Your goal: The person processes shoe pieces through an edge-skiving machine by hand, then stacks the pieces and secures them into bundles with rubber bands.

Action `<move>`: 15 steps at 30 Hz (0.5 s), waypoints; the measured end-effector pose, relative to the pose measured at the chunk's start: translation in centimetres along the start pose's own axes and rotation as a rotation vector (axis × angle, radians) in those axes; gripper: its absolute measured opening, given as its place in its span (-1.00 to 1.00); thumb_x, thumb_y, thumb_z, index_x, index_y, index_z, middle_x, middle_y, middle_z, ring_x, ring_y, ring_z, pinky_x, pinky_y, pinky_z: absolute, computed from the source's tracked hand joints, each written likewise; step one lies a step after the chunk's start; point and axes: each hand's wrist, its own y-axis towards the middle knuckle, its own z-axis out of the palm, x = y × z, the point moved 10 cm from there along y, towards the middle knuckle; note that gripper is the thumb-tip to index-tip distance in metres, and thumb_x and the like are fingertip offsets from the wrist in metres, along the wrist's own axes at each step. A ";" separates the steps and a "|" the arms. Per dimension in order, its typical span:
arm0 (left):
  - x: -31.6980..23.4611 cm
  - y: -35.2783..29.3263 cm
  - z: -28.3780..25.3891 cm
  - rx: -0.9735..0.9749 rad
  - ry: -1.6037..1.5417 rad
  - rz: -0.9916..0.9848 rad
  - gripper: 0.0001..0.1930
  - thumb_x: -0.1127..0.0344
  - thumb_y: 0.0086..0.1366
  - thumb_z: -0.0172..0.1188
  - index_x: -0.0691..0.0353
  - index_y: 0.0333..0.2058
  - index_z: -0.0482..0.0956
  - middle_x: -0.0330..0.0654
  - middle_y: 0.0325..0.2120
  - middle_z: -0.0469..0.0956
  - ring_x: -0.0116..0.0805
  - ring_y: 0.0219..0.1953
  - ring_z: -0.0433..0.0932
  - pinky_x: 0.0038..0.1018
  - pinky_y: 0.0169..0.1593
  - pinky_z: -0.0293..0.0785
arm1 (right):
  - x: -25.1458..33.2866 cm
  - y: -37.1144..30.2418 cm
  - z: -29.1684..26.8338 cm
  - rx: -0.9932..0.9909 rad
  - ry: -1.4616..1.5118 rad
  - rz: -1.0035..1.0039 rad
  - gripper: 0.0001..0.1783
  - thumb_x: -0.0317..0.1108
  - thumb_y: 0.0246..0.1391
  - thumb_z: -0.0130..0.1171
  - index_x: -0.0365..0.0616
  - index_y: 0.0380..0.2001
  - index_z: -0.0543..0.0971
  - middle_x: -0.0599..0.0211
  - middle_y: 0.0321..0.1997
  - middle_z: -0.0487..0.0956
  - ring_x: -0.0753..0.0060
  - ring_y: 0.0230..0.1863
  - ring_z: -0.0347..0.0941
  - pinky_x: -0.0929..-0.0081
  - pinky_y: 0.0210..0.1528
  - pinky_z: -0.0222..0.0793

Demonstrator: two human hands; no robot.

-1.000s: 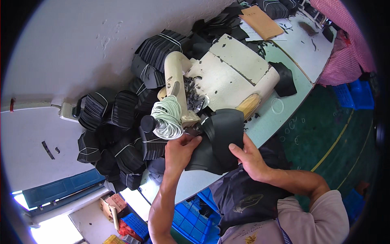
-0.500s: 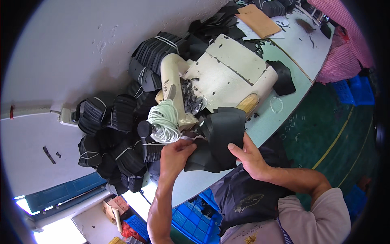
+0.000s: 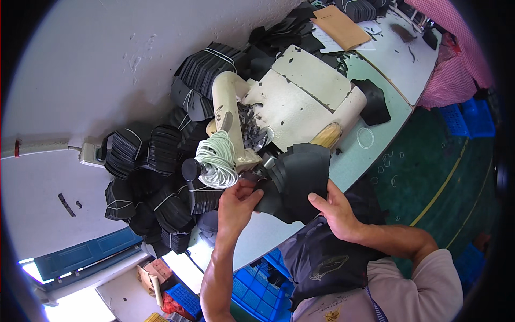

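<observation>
In front of a chipped cream-coloured machine (image 3: pixel 300 102), both hands hold thin, flat black pieces (image 3: pixel 307 180), overlapping like a fan. My left hand (image 3: pixel 236 208) pinches the edge of a black piece close to the machine's working end, its fingertips partly hidden. My right hand (image 3: pixel 339 214) grips the right side of the pieces, thumb on top and fingers behind. A bundle of pale cord (image 3: pixel 216 161) hangs on the machine's curved arm, just above my left hand. Dark scraps (image 3: pixel 248 123) lie in the gap beside that arm.
Tied stacks of black pieces (image 3: pixel 166 206) crowd the wall side. The light table (image 3: pixel 348 155) carries a loose cord ring (image 3: pixel 365 138). A brown envelope (image 3: pixel 341 28) lies at the back. Blue crates (image 3: pixel 257 292) stand below the table; pink fabric (image 3: pixel 453 80) hangs at far right.
Both hands have shifted slightly right with the black pieces. The lower piece has turned and now shows less to the left of the upper ones.
</observation>
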 end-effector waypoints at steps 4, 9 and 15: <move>-1.9 0.9 1.0 -0.070 0.115 0.137 -0.75 0.39 0.19 0.37 0.43 -0.24 0.58 -0.12 -0.47 0.66 -0.47 -0.49 0.62 -0.50 -0.42 0.54 | 0.3 -0.1 -0.4 -0.008 0.048 0.016 -0.46 -0.37 0.35 0.04 -0.24 0.33 0.21 0.27 0.23 0.42 0.49 0.23 0.34 0.47 0.29 0.24; 2.2 -1.7 3.4 0.083 -0.089 0.009 -0.61 0.32 0.28 0.31 0.42 0.01 0.55 -0.06 -0.27 0.68 -0.39 -0.23 0.67 -0.48 -0.12 0.58 | 0.1 -0.8 -1.3 -0.001 0.071 -0.017 -0.45 -0.39 0.32 0.06 -0.22 0.32 0.24 0.29 0.22 0.44 0.48 0.21 0.39 0.42 0.28 0.30; 0.0 -8.7 6.0 0.032 -0.256 0.182 -0.46 0.56 0.25 0.20 0.42 0.21 0.31 -0.04 0.06 0.51 -0.25 0.05 0.53 -0.39 0.16 0.44 | -4.6 -4.2 2.7 0.261 -0.409 0.043 -0.28 -0.25 0.28 0.17 -0.26 0.37 0.12 0.12 0.33 0.24 0.24 0.36 0.19 0.30 0.33 0.25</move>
